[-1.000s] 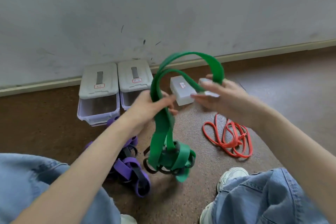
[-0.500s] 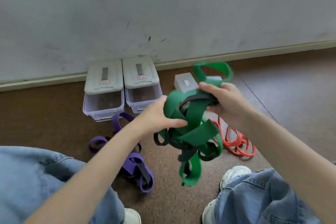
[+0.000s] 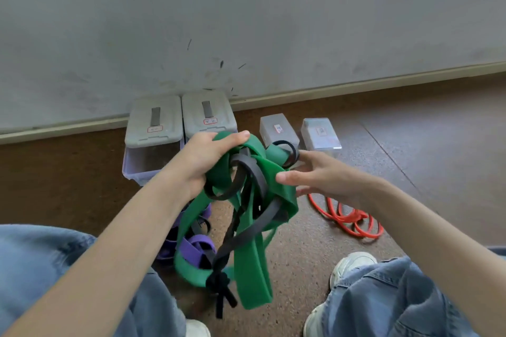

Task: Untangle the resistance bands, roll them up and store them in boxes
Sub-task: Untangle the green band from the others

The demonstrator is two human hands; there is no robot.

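Both hands held a knot of green and black resistance bands above the floor.

The left hand (image 3: 204, 161) gripped the top of the green band (image 3: 250, 268), fingers curled over it, while the right hand (image 3: 319, 175) lay against the tangle's three o'clock side with thumb and fingers fairly straight; whether it pinched any strand could not be told. A black band (image 3: 247, 172) wound through the green loops and hung knotted at six o'clock. On the floor (image 3: 410, 150), purple bands (image 3: 195, 247) lay at seven o'clock of the tangle, partly hidden, and an orange band (image 3: 353, 220) at four o'clock. Two large boxes (image 3: 153, 124) stood at twelve o'clock against the wall (image 3: 246, 22), with two small boxes (image 3: 276, 127) at one o'clock.
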